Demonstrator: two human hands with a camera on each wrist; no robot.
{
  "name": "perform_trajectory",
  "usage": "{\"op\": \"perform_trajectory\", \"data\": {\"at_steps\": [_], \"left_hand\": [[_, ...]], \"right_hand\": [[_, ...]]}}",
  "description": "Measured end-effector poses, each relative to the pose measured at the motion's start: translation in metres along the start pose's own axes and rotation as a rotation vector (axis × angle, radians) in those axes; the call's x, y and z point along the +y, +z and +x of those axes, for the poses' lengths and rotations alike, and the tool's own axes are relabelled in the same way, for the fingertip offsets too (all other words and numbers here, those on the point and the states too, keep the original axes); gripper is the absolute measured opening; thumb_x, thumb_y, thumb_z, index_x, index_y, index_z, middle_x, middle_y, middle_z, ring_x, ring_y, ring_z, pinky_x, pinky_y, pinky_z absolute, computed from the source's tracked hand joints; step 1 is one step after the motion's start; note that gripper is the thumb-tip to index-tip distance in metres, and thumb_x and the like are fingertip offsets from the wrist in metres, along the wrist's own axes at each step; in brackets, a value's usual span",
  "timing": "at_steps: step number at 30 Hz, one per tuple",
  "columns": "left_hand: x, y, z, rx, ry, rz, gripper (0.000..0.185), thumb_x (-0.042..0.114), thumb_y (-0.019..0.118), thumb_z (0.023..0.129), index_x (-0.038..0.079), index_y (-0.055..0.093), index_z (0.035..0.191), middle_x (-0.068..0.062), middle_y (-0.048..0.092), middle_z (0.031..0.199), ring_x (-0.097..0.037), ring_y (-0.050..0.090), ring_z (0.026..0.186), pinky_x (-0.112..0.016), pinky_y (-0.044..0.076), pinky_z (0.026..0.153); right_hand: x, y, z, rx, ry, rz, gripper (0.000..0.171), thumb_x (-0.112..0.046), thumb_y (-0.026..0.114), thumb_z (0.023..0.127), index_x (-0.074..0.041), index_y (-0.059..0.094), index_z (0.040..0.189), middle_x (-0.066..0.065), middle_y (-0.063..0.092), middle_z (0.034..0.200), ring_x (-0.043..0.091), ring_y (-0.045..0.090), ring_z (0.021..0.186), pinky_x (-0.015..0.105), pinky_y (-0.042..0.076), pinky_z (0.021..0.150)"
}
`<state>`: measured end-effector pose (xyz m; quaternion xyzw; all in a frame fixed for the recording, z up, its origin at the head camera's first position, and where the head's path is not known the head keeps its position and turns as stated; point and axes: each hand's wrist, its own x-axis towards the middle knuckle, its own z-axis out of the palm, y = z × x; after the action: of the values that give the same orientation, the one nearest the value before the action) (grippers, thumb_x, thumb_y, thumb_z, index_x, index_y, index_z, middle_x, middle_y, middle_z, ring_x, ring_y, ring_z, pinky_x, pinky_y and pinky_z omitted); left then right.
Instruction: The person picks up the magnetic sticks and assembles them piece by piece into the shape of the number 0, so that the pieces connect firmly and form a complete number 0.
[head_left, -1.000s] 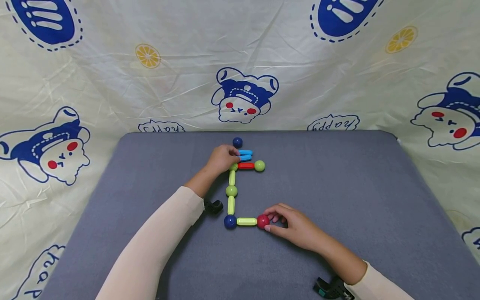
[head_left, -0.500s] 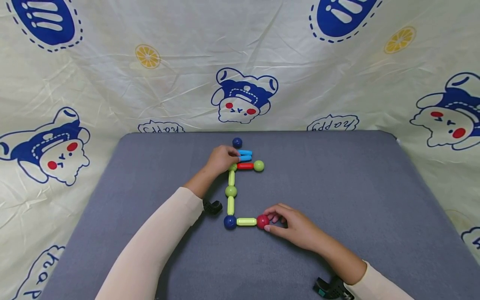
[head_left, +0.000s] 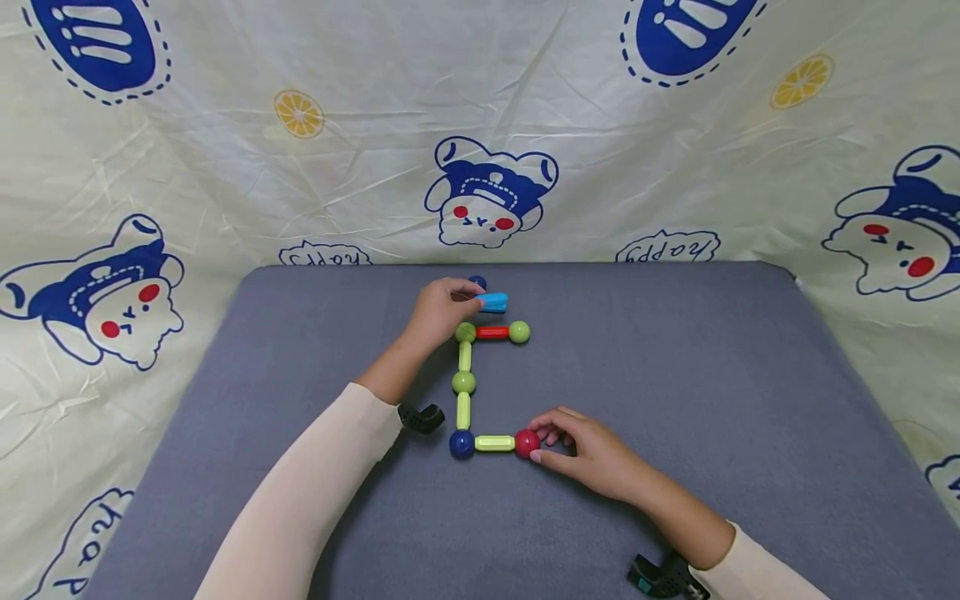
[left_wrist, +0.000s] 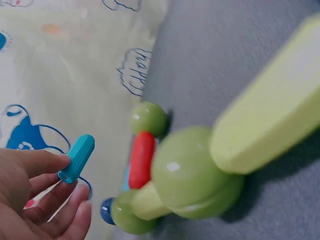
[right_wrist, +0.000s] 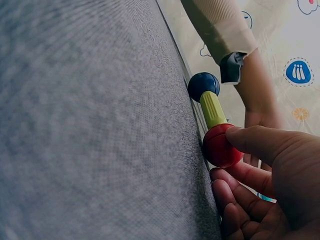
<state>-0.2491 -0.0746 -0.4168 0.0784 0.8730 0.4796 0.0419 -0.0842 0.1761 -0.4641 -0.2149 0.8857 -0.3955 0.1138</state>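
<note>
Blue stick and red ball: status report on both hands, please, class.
Left hand pinches blue stick, lifted off the mat. Right hand holds red ball at the end of the chain. Nothing blocking the open green ball.

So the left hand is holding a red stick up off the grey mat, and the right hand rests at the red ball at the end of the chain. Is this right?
Not quite: the stick in the left hand is light blue, not red, as the left wrist view shows. The red stick lies in the chain between two green balls. The rest holds: the right hand rests at the red ball on the grey mat.
</note>
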Motion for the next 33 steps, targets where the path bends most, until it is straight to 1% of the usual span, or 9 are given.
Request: {"op": "perform_trajectory", "data": {"at_steps": [3,8,11,15,19,23,27,30,33], "left_hand": [[0.007,-0.002,-0.007,-0.001,0.007,-0.028,0.017,0.021,0.071,0.095,0.012,0.076,0.109,-0.008,0.067,0.118,-0.023,0.068,0.103,-0.036,0.057,0.084],[0.015,-0.002,-0.019,-0.009,0.011,-0.058,0.016,0.022,0.071,0.096,0.014,0.076,0.109,-0.006,0.065,0.117,-0.021,0.068,0.102,-0.031,0.057,0.08],[0.019,-0.002,-0.026,-0.024,0.015,-0.096,0.016,0.021,0.072,0.095,0.013,0.077,0.109,-0.006,0.064,0.117,-0.022,0.07,0.101,-0.03,0.057,0.078],[0.024,-0.001,-0.032,-0.049,0.024,-0.12,0.019,0.021,0.072,0.095,0.013,0.077,0.111,-0.006,0.063,0.117,-0.023,0.068,0.102,-0.028,0.056,0.077],[0.027,-0.001,-0.038,-0.079,0.026,-0.156,0.022,0.019,0.072,0.095,0.011,0.077,0.115,-0.007,0.062,0.119,-0.023,0.065,0.105,-0.029,0.056,0.081],[0.028,0.001,-0.044,-0.115,-0.005,-0.241,0.023,0.014,0.071,0.095,0.008,0.075,0.117,-0.009,0.062,0.122,-0.023,0.07,0.103,-0.04,0.058,0.091],[0.027,0.003,-0.049,-0.148,-0.044,-0.334,0.023,0.012,0.07,0.095,0.006,0.072,0.118,-0.014,0.069,0.119,-0.031,0.073,0.104,-0.05,0.054,0.099],[0.026,0.005,-0.053,-0.169,-0.053,-0.354,0.023,0.014,0.07,0.096,0.006,0.071,0.118,-0.015,0.073,0.116,-0.036,0.072,0.107,-0.049,0.053,0.101],[0.023,0.007,-0.057,-0.181,-0.054,-0.342,0.023,0.016,0.07,0.096,0.008,0.072,0.118,-0.013,0.074,0.115,-0.036,0.072,0.107,-0.045,0.055,0.099]], "right_hand": [[0.0,0.0,0.0,-0.003,0.004,0.005,0.028,-0.038,0.072,0.094,-0.026,0.067,0.118,-0.012,0.062,0.102,0.004,0.057,0.092,0.024,0.049,0.083],[0.0,-0.001,0.0,-0.009,0.01,0.0,0.028,-0.039,0.072,0.094,-0.026,0.067,0.118,-0.012,0.062,0.102,0.004,0.057,0.092,0.024,0.049,0.082],[0.0,-0.001,0.0,-0.012,0.015,-0.005,0.028,-0.04,0.072,0.094,-0.026,0.067,0.118,-0.012,0.062,0.102,0.004,0.057,0.092,0.024,0.049,0.082],[0.0,-0.001,0.0,-0.01,0.015,-0.003,0.029,-0.04,0.072,0.094,-0.026,0.067,0.118,-0.012,0.062,0.102,0.004,0.057,0.092,0.024,0.049,0.082],[0.0,-0.001,0.0,-0.005,0.008,-0.004,0.028,-0.039,0.072,0.094,-0.026,0.067,0.118,-0.012,0.062,0.102,0.004,0.058,0.091,0.024,0.049,0.082],[0.0,-0.001,0.0,0.0,0.005,-0.007,0.028,-0.039,0.072,0.094,-0.026,0.067,0.118,-0.012,0.062,0.101,0.004,0.058,0.091,0.024,0.049,0.082],[0.0,0.0,0.0,0.004,0.003,-0.009,0.027,-0.037,0.073,0.094,-0.025,0.067,0.118,-0.012,0.062,0.101,0.004,0.058,0.091,0.024,0.049,0.082],[0.0,0.0,0.0,0.006,-0.002,-0.008,0.027,-0.036,0.073,0.094,-0.025,0.067,0.117,-0.012,0.063,0.102,0.004,0.058,0.091,0.024,0.049,0.082],[0.0,0.0,0.0,0.004,-0.003,-0.009,0.026,-0.036,0.072,0.094,-0.025,0.067,0.118,-0.012,0.063,0.103,0.004,0.058,0.091,0.024,0.049,0.082]]}}
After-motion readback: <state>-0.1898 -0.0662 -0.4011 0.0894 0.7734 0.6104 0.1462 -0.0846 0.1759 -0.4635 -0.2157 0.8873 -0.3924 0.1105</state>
